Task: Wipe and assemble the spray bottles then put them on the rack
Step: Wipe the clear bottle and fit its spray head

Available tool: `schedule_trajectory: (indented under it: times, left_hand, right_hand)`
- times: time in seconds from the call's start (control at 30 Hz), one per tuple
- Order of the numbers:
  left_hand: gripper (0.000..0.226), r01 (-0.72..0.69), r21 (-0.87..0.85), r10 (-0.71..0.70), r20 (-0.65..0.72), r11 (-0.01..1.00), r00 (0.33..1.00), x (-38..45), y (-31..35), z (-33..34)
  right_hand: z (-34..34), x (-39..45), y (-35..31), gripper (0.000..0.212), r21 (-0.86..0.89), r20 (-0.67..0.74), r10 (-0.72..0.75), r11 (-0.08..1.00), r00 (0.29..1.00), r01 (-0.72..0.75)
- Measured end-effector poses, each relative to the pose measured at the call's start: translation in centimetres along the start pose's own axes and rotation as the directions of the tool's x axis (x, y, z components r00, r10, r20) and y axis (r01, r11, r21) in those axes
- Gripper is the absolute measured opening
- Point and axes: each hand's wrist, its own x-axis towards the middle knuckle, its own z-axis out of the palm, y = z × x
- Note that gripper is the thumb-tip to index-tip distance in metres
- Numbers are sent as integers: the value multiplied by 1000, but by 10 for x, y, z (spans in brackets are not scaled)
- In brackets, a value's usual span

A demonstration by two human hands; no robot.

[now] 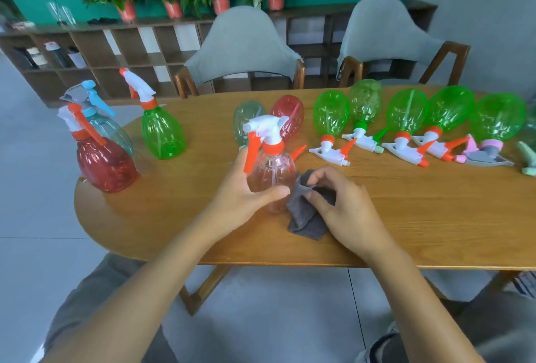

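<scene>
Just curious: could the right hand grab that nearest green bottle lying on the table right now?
Probably not straight away: the right hand is pinching the grey cloth. The table between it and the green bottle looks bare.

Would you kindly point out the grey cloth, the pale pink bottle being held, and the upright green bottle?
grey cloth [304, 223]: head view, its lower fold on the table.
pale pink bottle [271, 171]: head view, its clear body.
upright green bottle [162, 136]: head view, mid body.

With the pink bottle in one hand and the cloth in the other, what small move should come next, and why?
Probably bring the grey cloth against the pink bottle and rub its side. The left hand holds the bottle upright on the table, sprayer already on, and the right hand pinches the cloth right beside it.
</scene>
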Motion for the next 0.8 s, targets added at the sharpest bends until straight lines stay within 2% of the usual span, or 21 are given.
schedule_trajectory:
  times: [0.07,0.17,0.33,0.47,0.6,0.67,0.7,0.73,0.8]
  left_hand:
    - [73,6,13,-5,-50,1000,999,5,-2,1]
    - [55,12,-18,-13,-61,1000,998,10,3,2]
    - [30,36,-259,-61,-87,965,994,9,21,-9]
    - [25,86,-398,-132,-91,913,987,4,29,-20]
    - [27,111,-542,-171,-62,833,983,-2,30,-29]
    - [29,120,-616,-177,-32,779,984,-5,33,-30]
    - [37,123,-636,-176,-19,762,984,-6,36,-30]
    - [46,119,-648,-165,-10,752,986,-7,37,-30]
    - [48,93,-665,-136,-12,741,991,-8,37,-30]
  right_hand:
    - [6,-6,-5,20,89,-59,17,996,998,-12]
    - [18,-11,-17,20,256,-239,53,967,970,10]
    - [37,-7,-37,36,371,-338,36,923,940,98]
    - [49,-4,-54,41,445,-415,17,876,910,187]
    - [61,-2,-70,39,478,-423,16,854,906,208]
    - [65,-1,-80,34,410,-455,-14,884,890,223]
    - [66,-1,-85,32,357,-481,-35,905,876,232]
    - [67,-1,-90,30,307,-510,-54,921,858,240]
    - [71,1,-99,24,246,-579,-52,940,814,235]
